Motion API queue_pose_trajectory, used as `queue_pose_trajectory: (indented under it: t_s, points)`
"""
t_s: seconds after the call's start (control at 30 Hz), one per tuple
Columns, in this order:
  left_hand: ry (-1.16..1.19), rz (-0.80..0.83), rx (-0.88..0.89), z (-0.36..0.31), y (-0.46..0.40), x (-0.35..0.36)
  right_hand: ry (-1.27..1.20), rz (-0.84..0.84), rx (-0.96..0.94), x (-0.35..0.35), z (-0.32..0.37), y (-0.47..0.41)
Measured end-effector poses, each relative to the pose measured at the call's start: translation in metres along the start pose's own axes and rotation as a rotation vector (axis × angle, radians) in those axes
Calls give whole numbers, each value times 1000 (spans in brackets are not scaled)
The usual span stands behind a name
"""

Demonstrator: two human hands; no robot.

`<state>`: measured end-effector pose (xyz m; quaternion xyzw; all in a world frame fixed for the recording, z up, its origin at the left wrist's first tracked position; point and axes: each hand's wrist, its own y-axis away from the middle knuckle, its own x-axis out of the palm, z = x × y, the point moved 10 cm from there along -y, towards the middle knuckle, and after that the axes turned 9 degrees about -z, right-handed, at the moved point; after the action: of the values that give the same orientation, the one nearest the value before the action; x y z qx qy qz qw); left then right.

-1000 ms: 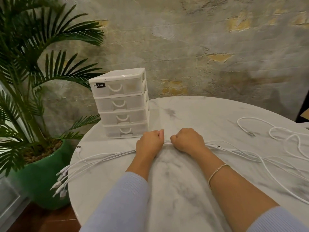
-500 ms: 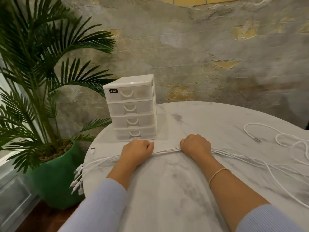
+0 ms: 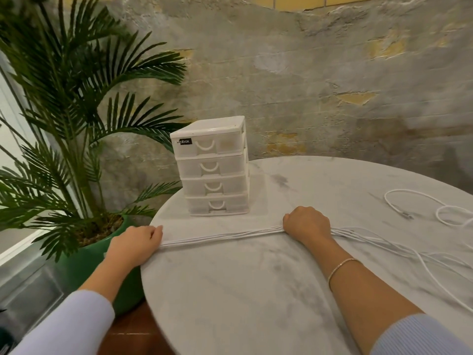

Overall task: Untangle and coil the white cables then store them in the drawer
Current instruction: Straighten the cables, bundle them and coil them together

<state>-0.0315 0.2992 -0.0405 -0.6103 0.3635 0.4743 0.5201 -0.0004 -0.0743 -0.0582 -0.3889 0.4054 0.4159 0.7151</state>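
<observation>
A bundle of white cables point(image 3: 220, 237) lies stretched straight across the round marble table point(image 3: 256, 298). My left hand point(image 3: 134, 243) grips the bundle at the table's left edge, and the cable ends there are hidden under it. My right hand point(image 3: 305, 222) holds the same bundle near the table's middle, fist down on the top. Past my right hand the cables fan out loosely to the right point(image 3: 399, 249). A white four-drawer box point(image 3: 211, 166) stands behind the bundle with all drawers shut.
Another loose white cable point(image 3: 422, 203) loops at the table's far right. A palm in a green pot point(image 3: 84, 260) stands off the table's left edge, close to my left hand. A rough plaster wall runs behind.
My left hand has slid left along the bundle, from beside my right hand to the table's edge, drawing the cables straight. The right hand has stayed put. The view has shifted left.
</observation>
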Motion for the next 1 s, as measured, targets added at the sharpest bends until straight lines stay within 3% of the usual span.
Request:
queue_pose_trajectory:
  t_s: [0.23,0.4,0.57,0.73,0.83,1.0]
  points:
    - [75,-152,-67,11,-9,1,0,-7,-18,-1,0,0]
    - [-9,-132,-132,23,-5,5,5,-8,-30,0,1,-1]
    - [-153,-242,-6,-28,-5,-23,1,-6,-33,1,1,-2]
    - [460,-131,200,-162,8,-19,-8,-1,-36,0,3,-1]
    - [691,-36,231,-228,22,-8,-11,-14,-47,-2,3,1]
    - [709,-18,219,-270,24,0,-106,-43,-35,-5,-1,-4]
